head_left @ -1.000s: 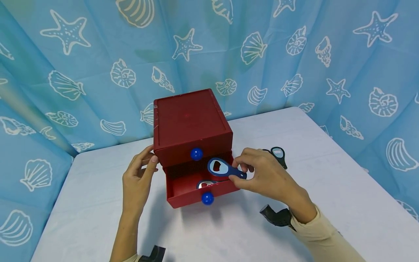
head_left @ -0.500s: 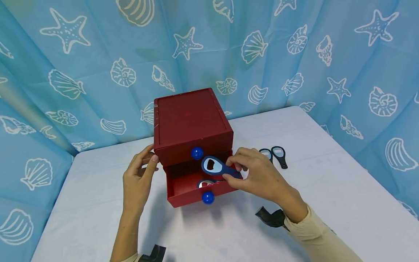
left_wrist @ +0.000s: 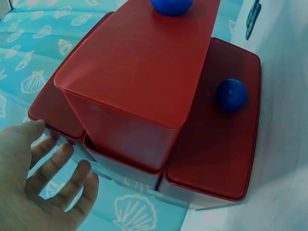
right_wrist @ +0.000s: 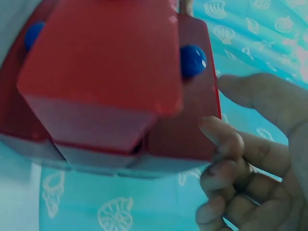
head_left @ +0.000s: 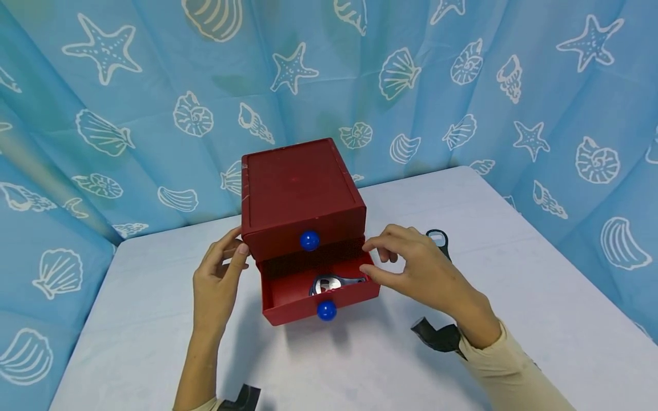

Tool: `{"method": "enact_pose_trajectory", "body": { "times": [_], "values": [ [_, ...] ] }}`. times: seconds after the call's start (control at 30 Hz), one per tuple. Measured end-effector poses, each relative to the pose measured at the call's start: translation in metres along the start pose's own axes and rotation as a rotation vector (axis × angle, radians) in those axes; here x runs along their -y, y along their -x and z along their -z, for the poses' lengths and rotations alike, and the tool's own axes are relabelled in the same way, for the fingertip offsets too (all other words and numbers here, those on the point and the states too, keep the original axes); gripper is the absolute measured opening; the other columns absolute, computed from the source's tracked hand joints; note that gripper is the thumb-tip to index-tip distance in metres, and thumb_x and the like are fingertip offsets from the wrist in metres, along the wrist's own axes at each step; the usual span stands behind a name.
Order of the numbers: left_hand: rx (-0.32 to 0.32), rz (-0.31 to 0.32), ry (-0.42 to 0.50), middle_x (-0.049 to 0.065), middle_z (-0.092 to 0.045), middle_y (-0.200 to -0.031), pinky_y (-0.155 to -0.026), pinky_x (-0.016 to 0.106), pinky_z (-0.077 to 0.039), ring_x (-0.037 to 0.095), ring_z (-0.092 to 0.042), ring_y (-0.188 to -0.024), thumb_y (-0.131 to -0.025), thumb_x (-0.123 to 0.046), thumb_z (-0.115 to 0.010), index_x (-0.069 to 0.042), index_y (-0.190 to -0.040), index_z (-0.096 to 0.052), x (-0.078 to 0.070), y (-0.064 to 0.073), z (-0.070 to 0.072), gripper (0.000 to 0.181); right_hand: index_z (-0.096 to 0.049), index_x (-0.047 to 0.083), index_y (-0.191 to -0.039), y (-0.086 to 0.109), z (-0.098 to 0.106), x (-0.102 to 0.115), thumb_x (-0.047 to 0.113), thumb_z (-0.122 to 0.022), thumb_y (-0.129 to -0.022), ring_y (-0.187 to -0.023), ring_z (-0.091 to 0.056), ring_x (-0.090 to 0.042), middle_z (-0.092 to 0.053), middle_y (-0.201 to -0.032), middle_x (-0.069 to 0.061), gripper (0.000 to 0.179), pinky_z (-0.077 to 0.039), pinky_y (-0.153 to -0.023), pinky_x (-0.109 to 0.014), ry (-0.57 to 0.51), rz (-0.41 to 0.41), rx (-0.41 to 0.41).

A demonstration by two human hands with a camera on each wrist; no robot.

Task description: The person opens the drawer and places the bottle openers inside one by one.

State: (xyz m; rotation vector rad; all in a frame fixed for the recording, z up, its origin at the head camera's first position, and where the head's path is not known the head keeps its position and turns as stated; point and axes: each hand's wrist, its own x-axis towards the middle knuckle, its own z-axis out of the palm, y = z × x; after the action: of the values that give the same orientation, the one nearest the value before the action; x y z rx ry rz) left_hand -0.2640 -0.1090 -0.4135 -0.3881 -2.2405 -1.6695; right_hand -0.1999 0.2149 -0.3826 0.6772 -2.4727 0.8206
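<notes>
A red drawer chest [head_left: 303, 188] with blue knobs stands on the table, one drawer [head_left: 295, 313] pulled out below the top one. Inside that drawer lie blue-handled bottle openers [head_left: 334, 282] with a silver plate, overlapping, so I cannot count them. My left hand [head_left: 218, 279] is at the chest's left side, thumb touching its front edge, fingers loosely bent. My right hand [head_left: 411, 265] hovers by the drawer's right side, thumb and fingers apart, holding nothing. The right wrist view shows the right hand [right_wrist: 260, 178] beside the chest.
Right of the chest, behind my right hand, lies a dark-handled oval-headed thing [head_left: 439, 241], partly hidden. A blue shell-patterned curtain [head_left: 293, 108] hangs behind the white-covered table [head_left: 514, 274]. The left wrist view shows another knobbed drawer [left_wrist: 216, 139] beyond the pulled-out one.
My right hand has lowered the blue bottle opener into the drawer, let it go and drawn back a little to the right. My left hand has stayed at the chest.
</notes>
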Motion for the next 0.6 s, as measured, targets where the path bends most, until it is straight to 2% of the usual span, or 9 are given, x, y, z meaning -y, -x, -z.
{"method": "enact_pose_trajectory", "body": {
  "times": [0.17, 0.37, 0.47, 0.6],
  "values": [
    [0.006, 0.016, -0.006, -0.008, -0.062, -0.121, -0.082, 0.019, -0.054, 0.016, -0.064, -0.099, -0.100, -0.025, -0.063, -0.029, -0.139, -0.060, 0.002, 0.005, 0.000, 0.039, -0.072, 0.016, -0.107, 0.007, 0.010, -0.005, 0.023, -0.087, -0.079, -0.085, -0.049, -0.007, -0.052, -0.088, 0.011, 0.033, -0.049, -0.066, -0.028, 0.020, -0.053, 0.102],
    [0.002, -0.018, 0.000, -0.006, -0.062, -0.121, -0.081, 0.019, -0.054, 0.015, -0.063, -0.102, -0.100, -0.021, -0.063, -0.027, -0.140, -0.060, 0.004, 0.003, -0.001, 0.040, -0.072, 0.016, -0.113, 0.009, 0.012, -0.009, 0.031, -0.087, -0.079, -0.089, -0.050, -0.007, -0.052, -0.092, 0.015, 0.040, -0.050, -0.071, -0.029, 0.039, -0.089, 0.226],
    [-0.001, -0.021, 0.001, -0.007, -0.062, -0.121, -0.081, 0.019, -0.054, 0.015, -0.063, -0.102, -0.100, -0.021, -0.063, -0.027, -0.140, -0.060, 0.003, 0.002, -0.001, 0.040, -0.072, 0.017, -0.113, 0.008, 0.010, -0.011, 0.031, -0.087, -0.079, -0.089, -0.050, -0.007, -0.053, -0.092, 0.015, 0.040, -0.050, -0.071, -0.030, 0.061, -0.073, 0.243],
    [-0.001, -0.026, 0.002, -0.006, -0.062, -0.121, -0.081, 0.019, -0.054, 0.015, -0.063, -0.103, -0.100, -0.021, -0.063, -0.026, -0.140, -0.060, 0.003, -0.001, -0.001, 0.040, -0.073, 0.016, -0.111, 0.005, 0.009, -0.015, 0.030, -0.087, -0.079, -0.087, -0.051, -0.007, -0.054, -0.091, 0.014, 0.039, -0.049, -0.071, -0.030, 0.076, -0.047, 0.216]
  ]
}}
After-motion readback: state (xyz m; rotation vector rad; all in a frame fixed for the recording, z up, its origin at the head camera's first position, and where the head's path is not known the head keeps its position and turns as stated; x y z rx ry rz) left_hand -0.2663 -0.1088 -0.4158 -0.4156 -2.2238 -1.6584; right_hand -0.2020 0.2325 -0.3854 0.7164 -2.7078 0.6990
